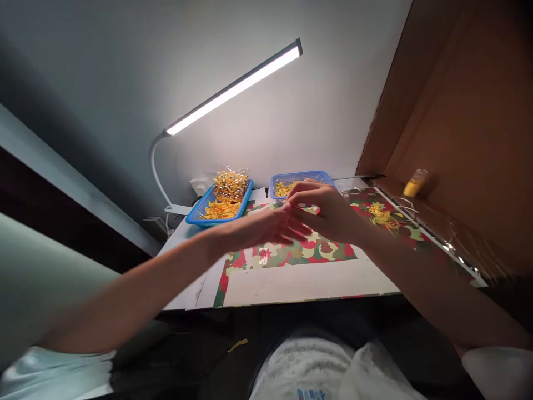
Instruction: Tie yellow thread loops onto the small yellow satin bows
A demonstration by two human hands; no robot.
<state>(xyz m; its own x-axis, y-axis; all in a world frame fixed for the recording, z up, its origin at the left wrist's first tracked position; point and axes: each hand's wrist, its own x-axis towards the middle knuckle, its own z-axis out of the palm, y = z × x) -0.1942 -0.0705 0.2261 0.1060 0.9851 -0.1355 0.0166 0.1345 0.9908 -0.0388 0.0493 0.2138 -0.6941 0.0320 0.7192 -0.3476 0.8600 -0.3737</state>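
My left hand (270, 225) and right hand (320, 208) meet fingertip to fingertip, pinching something too small to tell, near the right blue tray (302, 178); best kept low over the bench (308, 280).

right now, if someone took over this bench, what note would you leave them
Left hand: reaching in over the patterned mat, fingers extended, meeting the right; blurred, grip unclear.
Right hand: fingers curled and pinched together, whatever they hold too small to see.
Left blue tray: heaped with yellow pieces.
Right blue tray: a thin layer of yellow pieces.
Loose yellow pile on the mat to the right.
Desk lamp on.
Done versus left: cannot tell.
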